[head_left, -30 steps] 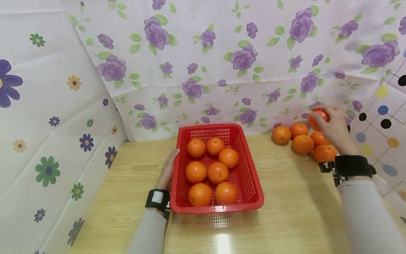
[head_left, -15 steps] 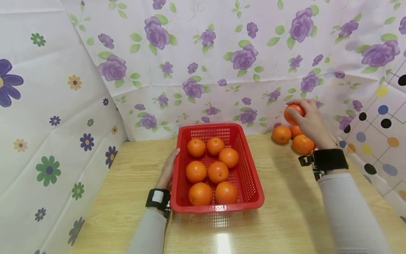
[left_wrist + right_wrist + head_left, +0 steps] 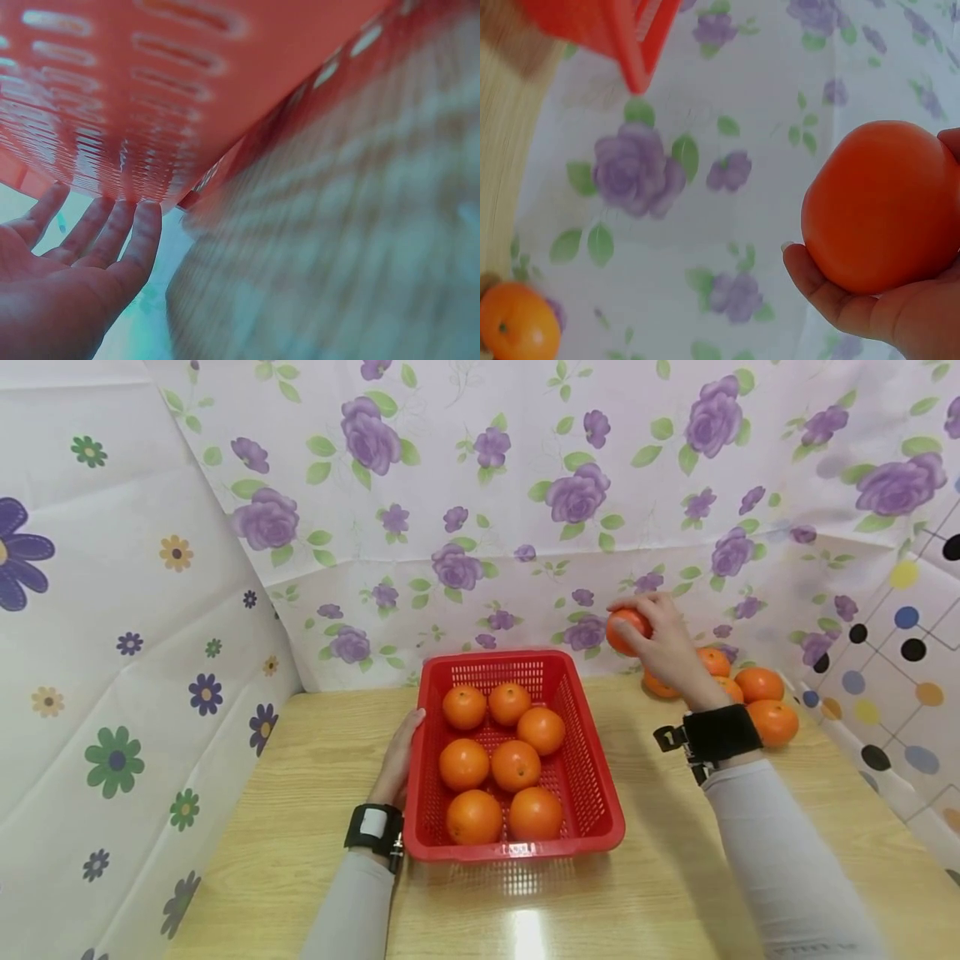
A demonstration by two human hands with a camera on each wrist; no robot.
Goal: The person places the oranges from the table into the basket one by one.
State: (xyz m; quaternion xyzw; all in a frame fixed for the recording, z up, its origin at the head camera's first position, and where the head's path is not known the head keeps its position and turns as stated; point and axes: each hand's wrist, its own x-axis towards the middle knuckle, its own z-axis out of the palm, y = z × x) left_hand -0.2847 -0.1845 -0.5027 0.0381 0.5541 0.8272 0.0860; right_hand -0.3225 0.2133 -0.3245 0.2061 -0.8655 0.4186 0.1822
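Backdrop: a white cloth (image 3: 525,527) printed with purple roses hangs behind the wood-grain tabletop (image 3: 277,827).
Red basket: the basket (image 3: 517,851) sits mid-tabletop, long axis running away from the person; seven oranges (image 3: 515,767) lie in it, mostly to its left, so the red mesh floor shows along the right wall.
Right hand: the right hand (image 3: 663,639) has thumb and fingers curled round one orange-red fruit (image 3: 624,633), up off the tabletop.
Left hand: the left hand (image 3: 395,764) isn't gripping; fingers fairly straight, tips against the basket's slotted left side.
Loose oranges: at least five (image 3: 774,723) cluster far right, partly behind the right forearm.
Way across: from the held fruit, the basket lies leftward, lower and nearer the person; its far right corner is closest, while the left hand touches the opposite side.
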